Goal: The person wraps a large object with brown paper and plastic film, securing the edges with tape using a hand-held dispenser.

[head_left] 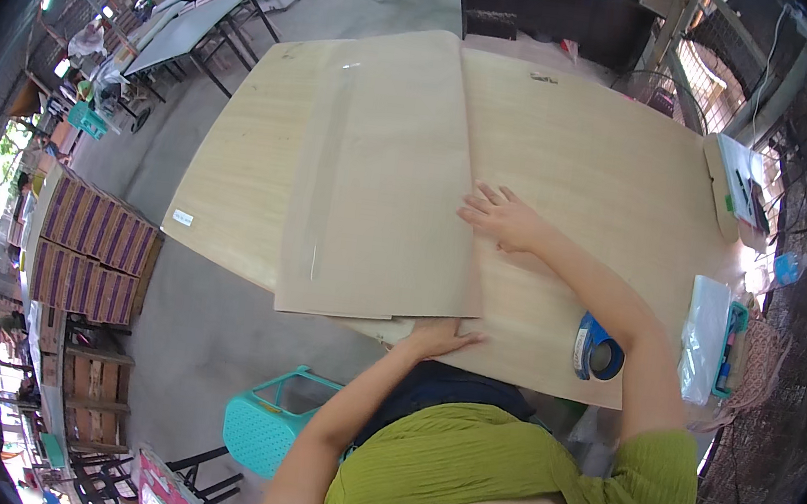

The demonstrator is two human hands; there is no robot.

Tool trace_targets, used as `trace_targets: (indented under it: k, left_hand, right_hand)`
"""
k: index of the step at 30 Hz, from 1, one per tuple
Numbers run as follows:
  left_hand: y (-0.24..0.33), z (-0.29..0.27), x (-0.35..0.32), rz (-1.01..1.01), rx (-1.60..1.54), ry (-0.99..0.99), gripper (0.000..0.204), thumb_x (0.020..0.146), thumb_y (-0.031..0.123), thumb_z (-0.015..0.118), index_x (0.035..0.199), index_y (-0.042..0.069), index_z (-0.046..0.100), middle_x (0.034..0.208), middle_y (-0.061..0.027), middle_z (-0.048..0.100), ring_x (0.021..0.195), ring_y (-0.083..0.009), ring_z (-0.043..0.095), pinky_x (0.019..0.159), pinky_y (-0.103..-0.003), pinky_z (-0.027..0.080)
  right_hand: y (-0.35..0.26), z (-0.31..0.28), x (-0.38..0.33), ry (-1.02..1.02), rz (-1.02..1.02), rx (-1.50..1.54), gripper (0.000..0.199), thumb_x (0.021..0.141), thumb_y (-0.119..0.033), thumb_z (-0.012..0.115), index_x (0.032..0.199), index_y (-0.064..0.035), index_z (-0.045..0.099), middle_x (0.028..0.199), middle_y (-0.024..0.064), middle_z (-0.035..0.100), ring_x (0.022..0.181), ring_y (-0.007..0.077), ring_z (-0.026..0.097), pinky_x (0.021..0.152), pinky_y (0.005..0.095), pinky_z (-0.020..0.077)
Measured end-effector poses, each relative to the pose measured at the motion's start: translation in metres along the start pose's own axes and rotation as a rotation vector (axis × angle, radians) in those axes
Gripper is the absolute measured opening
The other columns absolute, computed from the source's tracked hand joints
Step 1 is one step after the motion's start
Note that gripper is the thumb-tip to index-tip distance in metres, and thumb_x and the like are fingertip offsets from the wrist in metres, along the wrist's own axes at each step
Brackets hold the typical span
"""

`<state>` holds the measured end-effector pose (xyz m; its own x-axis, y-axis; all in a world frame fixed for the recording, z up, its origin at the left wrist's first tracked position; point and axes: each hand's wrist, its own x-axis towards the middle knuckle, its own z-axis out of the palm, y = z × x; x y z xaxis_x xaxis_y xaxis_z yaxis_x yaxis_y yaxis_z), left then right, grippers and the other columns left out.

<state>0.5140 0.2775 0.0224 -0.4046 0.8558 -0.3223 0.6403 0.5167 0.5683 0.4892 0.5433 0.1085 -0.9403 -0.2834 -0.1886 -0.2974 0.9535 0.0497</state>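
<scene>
A large, flat brown sheet of paper or thin cardboard (393, 171) lies across the wooden table (584, 153). It seems to have more than one layer at its near edge, and a clear tape-like strip (329, 174) runs along its left side. My right hand (509, 220) is open over the sheet's right edge, fingers spread, with nothing in it. By the near edge, my left hand (435, 338) rests low on the table with its thumb stretched out to the right. Its other fingers are partly hidden at the sheet's edge.
A blue tape dispenser (598, 349) sits beside my right forearm. Clear plastic packs (704, 336) and a teal tray (732, 349) are at the right edge. A teal stool (274, 426) stands at the near left. Stacked cartons (89, 256) are farther left.
</scene>
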Motion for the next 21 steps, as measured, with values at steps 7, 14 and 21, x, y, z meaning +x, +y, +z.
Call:
trace_targets:
  k: [7, 14, 21]
  left_hand:
    - [-0.025, 0.065, 0.032, -0.219, -0.316, 0.772, 0.060, 0.089, 0.046, 0.066, 0.126, -0.001, 0.060, 0.126, -0.0235, 0.061, 0.119, -0.0420, 0.054, 0.104, -0.052, 0.037]
    - [-0.124, 0.023, 0.035, -0.083, 0.035, 0.654, 0.046, 0.093, 0.034, 0.062, 0.127, 0.003, 0.062, 0.124, -0.0202, 0.064, 0.115, -0.0418, 0.057, 0.102, -0.051, 0.042]
    - [-0.116, 0.010, 0.028, -0.060, -0.049, 0.593, 0.046, 0.094, 0.036, 0.061, 0.126, 0.004, 0.063, 0.121, -0.0194, 0.066, 0.113, -0.0405, 0.060, 0.099, -0.050, 0.044]
  right_hand:
    - [0.005, 0.008, 0.031, -0.010, -0.110, 0.141, 0.134, 0.053, -0.028, 0.095, 0.159, -0.0206, 0.015, 0.166, 0.0021, 0.018, 0.153, 0.0281, 0.016, 0.120, 0.0579, 0.0238]
    - [0.008, 0.016, 0.029, 0.048, -0.070, 0.305, 0.135, 0.050, -0.033, 0.095, 0.159, -0.0236, 0.016, 0.166, -0.0037, 0.017, 0.153, 0.0237, 0.016, 0.120, 0.0607, 0.0210]
    - [0.000, 0.034, 0.027, 0.252, 0.021, 0.375, 0.123, 0.054, -0.048, 0.090, 0.157, -0.0259, 0.026, 0.164, -0.0034, 0.024, 0.152, 0.0238, 0.021, 0.119, 0.0654, 0.0185]
